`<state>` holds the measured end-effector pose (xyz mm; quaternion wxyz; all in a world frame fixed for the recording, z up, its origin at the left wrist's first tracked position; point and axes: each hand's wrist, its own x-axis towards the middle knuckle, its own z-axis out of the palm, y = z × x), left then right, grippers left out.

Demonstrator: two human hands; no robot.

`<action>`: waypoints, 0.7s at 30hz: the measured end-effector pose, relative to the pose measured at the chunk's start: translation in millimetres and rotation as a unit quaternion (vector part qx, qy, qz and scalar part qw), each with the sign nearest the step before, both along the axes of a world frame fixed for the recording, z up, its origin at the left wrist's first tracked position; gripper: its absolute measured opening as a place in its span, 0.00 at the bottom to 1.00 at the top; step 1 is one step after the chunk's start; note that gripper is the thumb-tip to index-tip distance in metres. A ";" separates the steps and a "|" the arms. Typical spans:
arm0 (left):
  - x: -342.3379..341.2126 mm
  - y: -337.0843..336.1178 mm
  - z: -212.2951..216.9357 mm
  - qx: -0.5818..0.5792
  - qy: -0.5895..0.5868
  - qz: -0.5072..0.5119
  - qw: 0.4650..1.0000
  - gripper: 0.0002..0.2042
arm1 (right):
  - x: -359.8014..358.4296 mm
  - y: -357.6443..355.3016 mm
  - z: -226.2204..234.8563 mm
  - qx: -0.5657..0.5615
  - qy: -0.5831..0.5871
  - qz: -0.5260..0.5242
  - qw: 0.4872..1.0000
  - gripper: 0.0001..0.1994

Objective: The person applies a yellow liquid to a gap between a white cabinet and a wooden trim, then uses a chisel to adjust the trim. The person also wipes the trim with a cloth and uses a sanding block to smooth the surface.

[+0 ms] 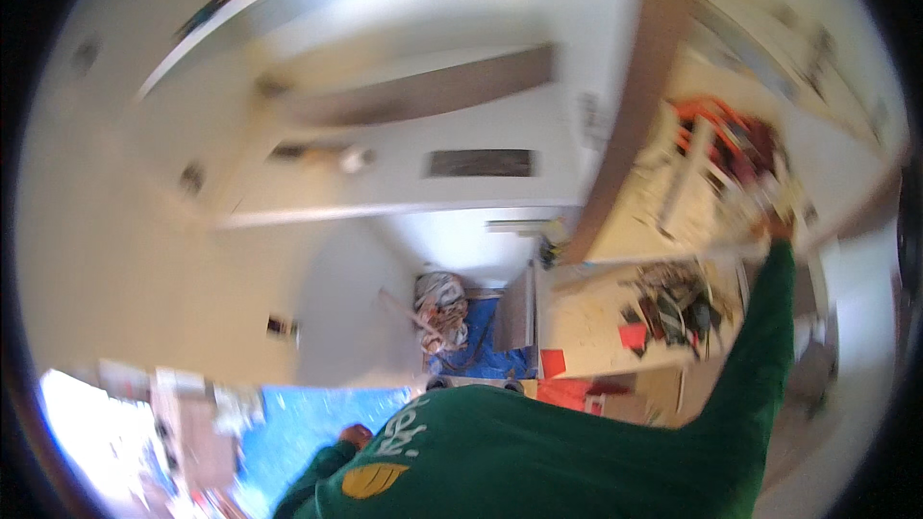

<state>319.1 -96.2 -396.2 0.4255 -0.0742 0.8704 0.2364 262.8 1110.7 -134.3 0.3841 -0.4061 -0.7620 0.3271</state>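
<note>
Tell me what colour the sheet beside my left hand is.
The sheet is bright blue, best seen in the head view.

The room is bright, with the strongest light at the lower left, where a white patch (82, 442) is burnt out and its details are lost. Pale glare also washes over the wall panel (423, 14) at the top. Motion blur smears the upper half and the right side, including the brown board (642, 86) and the right grip (779, 226). The green sweatshirt (577, 457) and the blue sheet (308, 423) look somewhat clearer. Straight edges bow toward the rim, dark corners frame the round view, and faint colour fringes the lower-left edge.
</note>
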 end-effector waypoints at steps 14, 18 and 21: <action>8.4 81.7 74.0 -0.100 0.040 0.008 0.994 0.19 | 45.8 -108.3 12.8 -0.203 0.302 -0.112 0.925 0.21; 14.0 86.6 40.0 -0.082 0.138 0.048 0.986 0.16 | 77.8 -234.3 18.8 -0.332 0.349 0.050 0.875 0.20; -12.5 88.6 33.5 -0.079 0.095 0.017 0.992 0.16 | 128.7 -279.6 -56.5 -0.457 0.312 0.180 0.813 0.18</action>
